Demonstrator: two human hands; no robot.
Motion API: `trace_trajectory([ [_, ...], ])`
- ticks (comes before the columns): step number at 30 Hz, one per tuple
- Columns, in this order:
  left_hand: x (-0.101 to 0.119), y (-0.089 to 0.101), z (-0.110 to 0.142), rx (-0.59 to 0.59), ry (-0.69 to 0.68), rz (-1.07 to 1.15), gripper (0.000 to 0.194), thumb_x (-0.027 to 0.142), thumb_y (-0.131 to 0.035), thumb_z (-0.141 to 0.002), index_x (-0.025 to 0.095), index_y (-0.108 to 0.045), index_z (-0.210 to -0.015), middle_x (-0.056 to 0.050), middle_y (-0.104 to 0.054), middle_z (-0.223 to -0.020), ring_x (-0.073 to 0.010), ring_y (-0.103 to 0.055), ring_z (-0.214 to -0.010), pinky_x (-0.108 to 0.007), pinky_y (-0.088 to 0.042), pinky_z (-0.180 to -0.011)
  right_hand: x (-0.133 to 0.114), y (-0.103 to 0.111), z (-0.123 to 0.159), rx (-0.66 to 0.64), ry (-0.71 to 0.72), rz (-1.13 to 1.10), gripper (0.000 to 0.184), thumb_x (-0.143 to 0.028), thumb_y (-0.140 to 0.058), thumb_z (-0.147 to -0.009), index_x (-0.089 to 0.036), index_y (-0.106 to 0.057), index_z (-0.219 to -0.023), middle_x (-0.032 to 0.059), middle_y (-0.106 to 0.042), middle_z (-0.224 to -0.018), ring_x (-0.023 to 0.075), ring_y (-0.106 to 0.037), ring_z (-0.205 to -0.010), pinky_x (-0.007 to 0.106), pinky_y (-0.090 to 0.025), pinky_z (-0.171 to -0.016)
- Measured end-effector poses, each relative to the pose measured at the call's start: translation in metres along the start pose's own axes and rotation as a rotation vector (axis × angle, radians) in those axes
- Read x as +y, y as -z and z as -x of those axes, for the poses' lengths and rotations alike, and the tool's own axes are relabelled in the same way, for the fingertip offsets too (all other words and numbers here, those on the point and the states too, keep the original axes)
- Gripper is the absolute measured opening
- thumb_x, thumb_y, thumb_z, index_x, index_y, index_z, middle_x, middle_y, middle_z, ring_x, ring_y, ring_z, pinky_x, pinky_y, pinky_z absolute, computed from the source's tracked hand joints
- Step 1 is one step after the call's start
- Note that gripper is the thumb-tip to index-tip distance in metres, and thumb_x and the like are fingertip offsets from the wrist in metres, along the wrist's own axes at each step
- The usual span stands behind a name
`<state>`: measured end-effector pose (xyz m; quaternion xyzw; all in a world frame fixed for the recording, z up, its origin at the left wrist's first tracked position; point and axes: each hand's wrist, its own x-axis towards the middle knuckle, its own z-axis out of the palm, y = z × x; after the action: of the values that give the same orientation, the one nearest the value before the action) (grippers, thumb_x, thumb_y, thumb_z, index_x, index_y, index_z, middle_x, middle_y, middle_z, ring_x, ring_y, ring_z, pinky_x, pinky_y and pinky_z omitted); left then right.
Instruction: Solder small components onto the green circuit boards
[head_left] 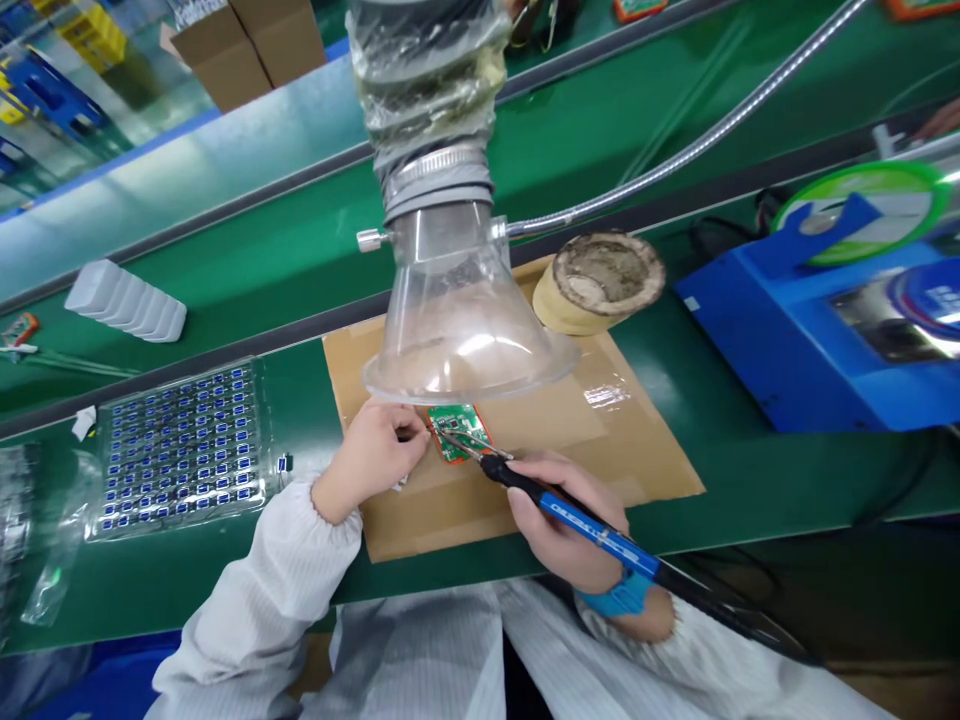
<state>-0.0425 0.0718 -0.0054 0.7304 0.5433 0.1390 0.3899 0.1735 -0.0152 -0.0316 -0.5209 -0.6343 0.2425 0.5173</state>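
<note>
My right hand grips a blue and black soldering iron, its tip resting over a small green circuit board with an orange-red edge. A second thin metal prong runs beside the tip; I cannot tell what it belongs to. At the board's left edge, the thumb and fingers of my left hand are pinched together. Whatever they hold is too small to make out. Beneath the board lies a brown cardboard sheet on the green bench.
A clear fume hood hangs just above the board. Behind it stands a round, crusted pot. A blue machine sits at right. On the left are a tray of small blue parts, one loose part and white stacked containers.
</note>
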Motion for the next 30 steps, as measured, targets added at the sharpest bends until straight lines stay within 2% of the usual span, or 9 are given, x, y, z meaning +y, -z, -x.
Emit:
trace_trajectory([
  [30, -0.0021, -0.0010, 0.0002, 0.013, -0.043, 0.010, 0.022, 0.011, -0.061, -0.080, 0.018, -0.064, -0.060, -0.001, -0.065, -0.066, -0.0162, -0.056, -0.070, -0.033, -0.046, -0.076, 0.0013, -0.0014, -0.0014, -0.038, 0.014, 0.051, 0.016, -0.018, -0.067, -0.083, -0.027, -0.067, -0.095, 0.0012, -0.076, -0.081, 0.0201, -0.074, -0.071, 0.031, -0.060, -0.064],
])
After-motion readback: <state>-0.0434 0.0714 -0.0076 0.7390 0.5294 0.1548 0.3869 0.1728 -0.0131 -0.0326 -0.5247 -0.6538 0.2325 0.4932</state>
